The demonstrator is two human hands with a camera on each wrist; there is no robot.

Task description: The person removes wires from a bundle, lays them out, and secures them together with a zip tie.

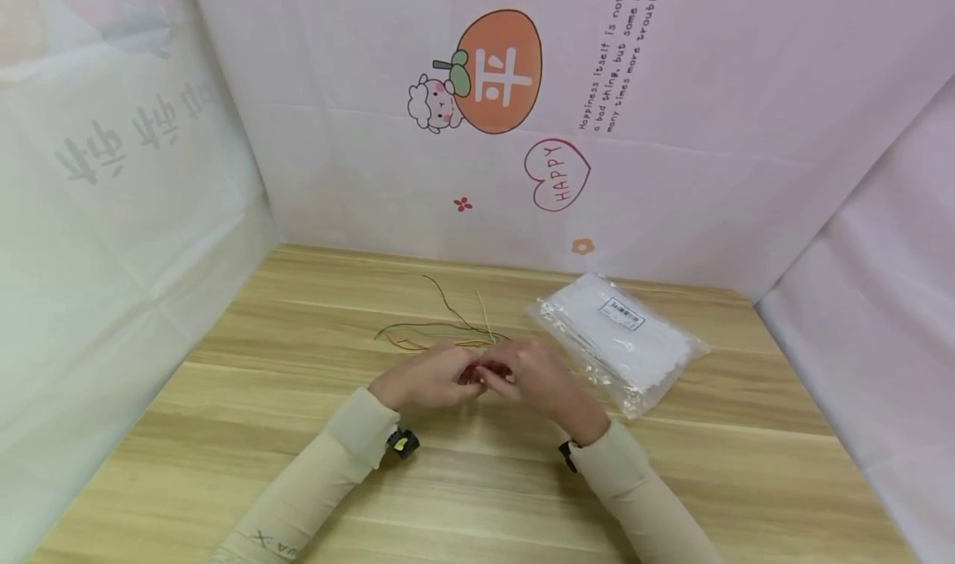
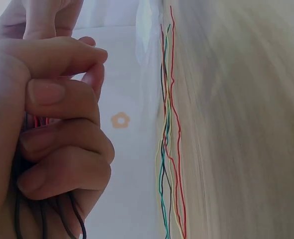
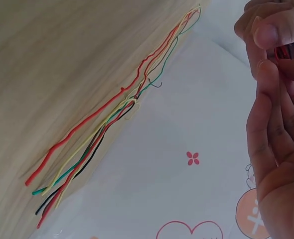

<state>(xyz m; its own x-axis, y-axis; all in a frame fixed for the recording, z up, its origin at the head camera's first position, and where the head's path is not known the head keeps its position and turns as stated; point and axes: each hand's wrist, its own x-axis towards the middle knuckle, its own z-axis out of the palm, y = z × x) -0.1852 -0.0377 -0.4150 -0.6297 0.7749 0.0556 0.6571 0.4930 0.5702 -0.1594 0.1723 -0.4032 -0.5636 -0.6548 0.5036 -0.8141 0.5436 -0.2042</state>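
My left hand point(image 2: 62, 114) curls its fingers round a bundle of thin wires point(image 2: 45, 219). Black lengths hang below its fingers, and red ones show between them. My right hand point(image 1: 533, 373) meets the left at the fingertips in the head view. Its thumb and index finger pinch at the wires point(image 3: 282, 53), though the exact spot is mostly hidden by the fingers. Beyond both hands, loose red, yellow, green and black wires point(image 1: 433, 329) lie spread on the wooden table point(image 1: 477, 489).
A clear plastic bag point(image 1: 622, 336) with white contents and a barcode label lies to the right of the hands. White printed cloth point(image 1: 358, 149) stands behind the table and along both sides.
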